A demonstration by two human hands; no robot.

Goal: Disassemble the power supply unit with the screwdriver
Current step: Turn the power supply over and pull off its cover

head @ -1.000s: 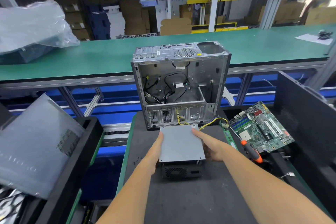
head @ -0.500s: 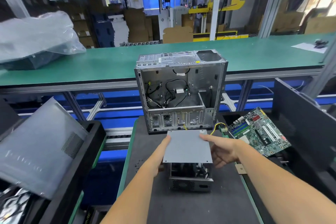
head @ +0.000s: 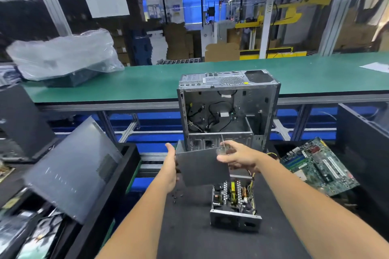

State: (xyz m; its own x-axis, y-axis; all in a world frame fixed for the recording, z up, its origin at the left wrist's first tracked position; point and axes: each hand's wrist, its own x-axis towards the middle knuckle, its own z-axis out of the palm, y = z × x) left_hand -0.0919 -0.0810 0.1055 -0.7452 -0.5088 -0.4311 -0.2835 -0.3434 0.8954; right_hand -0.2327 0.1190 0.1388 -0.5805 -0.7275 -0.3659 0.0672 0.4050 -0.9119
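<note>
The power supply's flat grey cover (head: 202, 167) is lifted off and tilted in the air in front of the computer case. My left hand (head: 171, 166) holds its left edge, thumb up. My right hand (head: 239, 156) pinches its upper right corner. Below, the open power supply body (head: 233, 203) sits on the black mat (head: 189, 235), its circuit board, coils and yellow wires exposed. A few small dark screws (head: 177, 196) lie on the mat left of it. No screwdriver is in view.
The stripped computer case (head: 229, 109) stands upright behind the hands. A green motherboard (head: 315, 166) lies at the right beside a black bin (head: 362, 139). A grey side panel (head: 71, 168) leans on a black bin at the left. A plastic-wrapped unit (head: 63, 54) rests on the green bench.
The cover has come off the power supply and moved up and left in both hands, baring the electronics. The camera has tilted up; the screwdriver at the right has left the view.
</note>
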